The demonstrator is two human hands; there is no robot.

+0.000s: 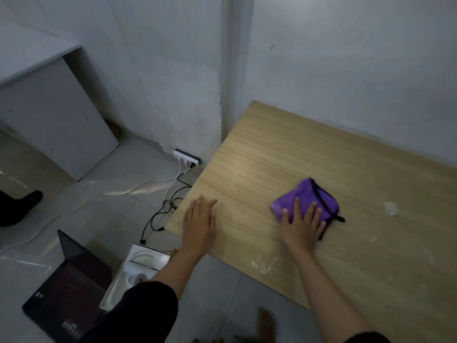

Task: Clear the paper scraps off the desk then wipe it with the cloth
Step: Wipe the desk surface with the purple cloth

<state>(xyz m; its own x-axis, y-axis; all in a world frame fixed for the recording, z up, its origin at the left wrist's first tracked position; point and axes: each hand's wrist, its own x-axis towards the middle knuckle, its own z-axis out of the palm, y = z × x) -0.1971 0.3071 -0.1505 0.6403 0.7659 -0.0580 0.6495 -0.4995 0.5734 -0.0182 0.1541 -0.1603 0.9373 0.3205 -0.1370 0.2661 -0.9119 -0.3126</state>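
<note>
Wiping, I judge: right hand [301,225] flat on cloth [312,195], left hand [199,222] flat bracing desk [272,149]; next, sweep toward white mark [390,209] at three o'clock.

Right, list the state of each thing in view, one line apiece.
purple cloth, folded, flat on the desk, under the right hand.
right hand, fingers straight, pressing on the cloth.
left hand, flat on the desk's corner, holding nothing.
desk, marked with white smudges.
laptop, open, on the floor.
power strip, on the floor, plugs in it.
white box, open, on the floor.
</note>
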